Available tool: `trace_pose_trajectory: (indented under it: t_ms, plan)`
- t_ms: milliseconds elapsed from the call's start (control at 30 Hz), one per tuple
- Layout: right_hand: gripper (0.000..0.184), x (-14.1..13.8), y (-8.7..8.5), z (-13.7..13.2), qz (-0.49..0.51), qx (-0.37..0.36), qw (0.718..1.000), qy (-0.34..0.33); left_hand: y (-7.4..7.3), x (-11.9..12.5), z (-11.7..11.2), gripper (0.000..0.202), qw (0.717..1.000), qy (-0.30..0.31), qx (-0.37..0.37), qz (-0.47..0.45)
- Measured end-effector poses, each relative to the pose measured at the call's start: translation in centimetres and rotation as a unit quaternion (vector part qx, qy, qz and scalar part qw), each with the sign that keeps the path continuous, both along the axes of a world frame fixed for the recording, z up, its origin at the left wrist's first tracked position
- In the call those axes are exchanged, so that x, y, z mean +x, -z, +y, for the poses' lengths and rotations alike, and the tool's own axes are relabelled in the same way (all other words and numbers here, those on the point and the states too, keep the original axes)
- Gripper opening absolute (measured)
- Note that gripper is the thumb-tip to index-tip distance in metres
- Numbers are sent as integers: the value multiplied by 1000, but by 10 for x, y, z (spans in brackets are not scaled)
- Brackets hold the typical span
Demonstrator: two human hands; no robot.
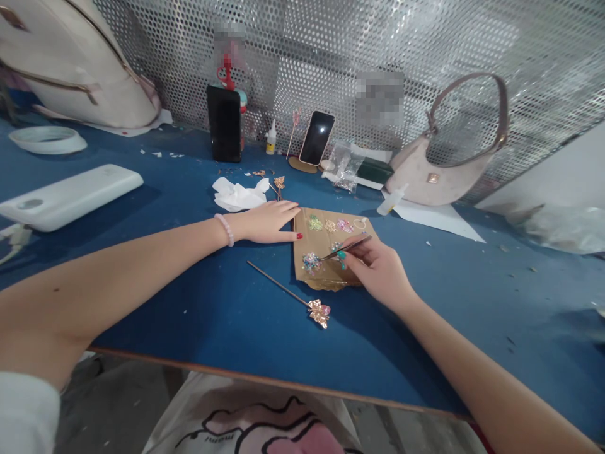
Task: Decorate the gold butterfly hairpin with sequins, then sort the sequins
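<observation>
A piece of brown cardboard (312,243) carries several small heaps of beads: green (315,222), gold (330,226), pink (345,226) and a mixed bluish heap (311,261). My right hand (373,265) pinches tweezers (347,246), whose tip is at the bluish heap. Whether the tip grips a bead is too small to tell. My left hand (267,222) lies flat with fingers spread, its fingertips at the cardboard's left edge. In front of the cardboard lies a hairpin (278,284) with a gold butterfly-shaped ornament (319,313) and a pink piece on it.
Behind my left hand are a crumpled white tissue (241,194) and gold ornaments (279,182). Farther back stand two phones (224,124) (317,139) and a small glue bottle (271,139). A power bank (70,197) lies left; a handbag (439,170) stands right.
</observation>
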State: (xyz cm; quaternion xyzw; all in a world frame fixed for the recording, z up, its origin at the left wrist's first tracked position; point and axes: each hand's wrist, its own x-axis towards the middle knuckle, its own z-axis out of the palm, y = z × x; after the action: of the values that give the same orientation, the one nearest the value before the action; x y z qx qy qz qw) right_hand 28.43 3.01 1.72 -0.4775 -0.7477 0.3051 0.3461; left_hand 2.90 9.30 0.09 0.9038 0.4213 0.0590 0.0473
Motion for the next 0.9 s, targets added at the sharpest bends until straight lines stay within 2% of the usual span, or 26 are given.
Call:
trace_pose_trajectory:
  t_ms: [233, 467, 900]
  plan:
    - [13, 2, 2, 1, 4, 4, 1000, 5, -1, 0, -1, 81, 1000, -2, 3, 6]
    - [12, 9, -5, 4, 33, 38, 998, 23, -2, 0, -1, 81, 1000, -3, 1, 9]
    - [11, 52, -13, 36, 43, 73, 987, 138, -1, 0, -1, 81, 1000, -7, 1, 12]
